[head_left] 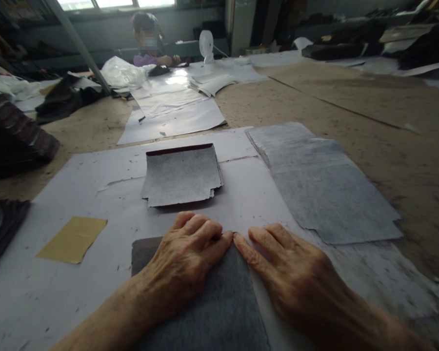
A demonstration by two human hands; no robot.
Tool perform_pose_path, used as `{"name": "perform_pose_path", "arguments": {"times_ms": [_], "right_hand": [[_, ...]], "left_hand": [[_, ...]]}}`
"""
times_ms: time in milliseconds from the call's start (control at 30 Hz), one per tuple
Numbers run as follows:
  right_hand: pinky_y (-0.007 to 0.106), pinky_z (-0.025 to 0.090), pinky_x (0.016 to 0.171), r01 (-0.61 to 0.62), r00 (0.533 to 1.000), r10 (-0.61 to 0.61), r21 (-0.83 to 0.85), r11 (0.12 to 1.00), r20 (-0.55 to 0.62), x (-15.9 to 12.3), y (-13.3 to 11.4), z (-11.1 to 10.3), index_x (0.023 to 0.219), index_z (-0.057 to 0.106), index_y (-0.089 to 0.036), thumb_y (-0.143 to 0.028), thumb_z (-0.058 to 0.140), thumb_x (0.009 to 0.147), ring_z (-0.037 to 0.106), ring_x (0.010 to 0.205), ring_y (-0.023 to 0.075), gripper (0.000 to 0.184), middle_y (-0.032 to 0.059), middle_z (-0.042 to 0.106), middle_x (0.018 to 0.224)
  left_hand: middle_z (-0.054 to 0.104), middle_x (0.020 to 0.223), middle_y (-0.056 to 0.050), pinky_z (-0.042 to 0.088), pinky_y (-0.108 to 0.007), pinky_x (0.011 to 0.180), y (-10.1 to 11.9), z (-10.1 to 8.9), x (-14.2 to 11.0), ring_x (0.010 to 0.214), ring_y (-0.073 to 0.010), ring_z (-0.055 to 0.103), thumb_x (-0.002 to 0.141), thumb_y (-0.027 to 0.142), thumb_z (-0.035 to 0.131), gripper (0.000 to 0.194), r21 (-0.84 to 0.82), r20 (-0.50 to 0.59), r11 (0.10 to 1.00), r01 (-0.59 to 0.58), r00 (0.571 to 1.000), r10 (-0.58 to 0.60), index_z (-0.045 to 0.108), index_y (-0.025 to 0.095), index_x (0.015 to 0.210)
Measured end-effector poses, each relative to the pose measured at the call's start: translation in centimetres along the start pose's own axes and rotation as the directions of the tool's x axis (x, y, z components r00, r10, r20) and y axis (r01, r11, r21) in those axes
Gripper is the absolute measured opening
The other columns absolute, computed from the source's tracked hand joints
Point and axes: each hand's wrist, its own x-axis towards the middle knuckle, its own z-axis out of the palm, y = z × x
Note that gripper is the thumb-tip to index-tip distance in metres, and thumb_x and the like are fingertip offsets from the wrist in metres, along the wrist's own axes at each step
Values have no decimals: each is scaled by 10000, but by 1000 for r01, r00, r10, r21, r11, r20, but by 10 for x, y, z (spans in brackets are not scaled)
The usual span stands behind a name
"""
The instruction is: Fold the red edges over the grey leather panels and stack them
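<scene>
A broad brown worktable [351,105] carries a large white paper sheet [113,195]. On the right, overlapping its edge, lie wide pale-grey notched sheets [325,185]. The dark-grey flat sheet of fabric-like material [223,312] lies on the paper in front of the person, partly covered by the left hand and forearm. A dark maroon layered stack [18,139] sits at far left. Just beyond the left hand [190,256], a grey notched pile with a maroon edge [183,175] blocks the space ahead. That hand rests bent-fingered on the dark-grey sheet; the right hand [296,268] touches its far corner. Whether either pinches, I cannot tell. A mustard-yellow four-sided scrap [73,240] lies left.
</scene>
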Motion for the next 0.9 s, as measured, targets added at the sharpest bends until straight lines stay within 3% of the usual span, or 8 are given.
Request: {"name": "perform_pose_path", "arguments": {"times_ms": [200, 400, 633, 900], "right_hand": [[377, 499, 663, 4, 1000, -3, -42, 999, 28, 0, 1, 0, 1039, 604, -51, -53, 263, 875, 502, 826, 232, 378, 125, 587, 933], [389, 498, 678, 24, 998, -23, -23, 999, 54, 0, 2, 2, 1076, 586, -39, -54, 252, 884, 506, 837, 237, 385, 132, 588, 963], [394, 453, 841, 70, 997, -67, -71, 995, 36, 2, -1, -2, 1099, 570, -58, 0, 254, 865, 469, 1067, 234, 397, 131, 547, 1141], [419, 424, 873, 107, 983, -127, 147, 983, 133, 11, 11, -8, 1137, 540, -69, -18, 291, 853, 502, 987, 213, 381, 111, 575, 1090]], "left_hand": [[564, 889, -62, 374, -365, 749, -4, -6, -6, 799, -164, 480, 915, 88, 339, 276, 49, -22, 999, -3, 1000, 4, 559, 128, 1077], [540, 920, -80, 450, -310, 712, -15, -17, -25, 834, -162, 476, 891, 32, 344, 313, 14, -29, 1000, -19, 999, 20, 509, 116, 1143], [535, 928, -97, 458, -330, 740, -16, -16, -27, 852, -175, 470, 903, 36, 290, 312, 23, 26, 998, -59, 998, 58, 488, 89, 1137], [536, 922, -78, 391, -350, 714, -19, -15, -26, 802, -173, 454, 925, 99, 305, 277, 88, 98, 992, -88, 992, 80, 508, 90, 1113]]}}
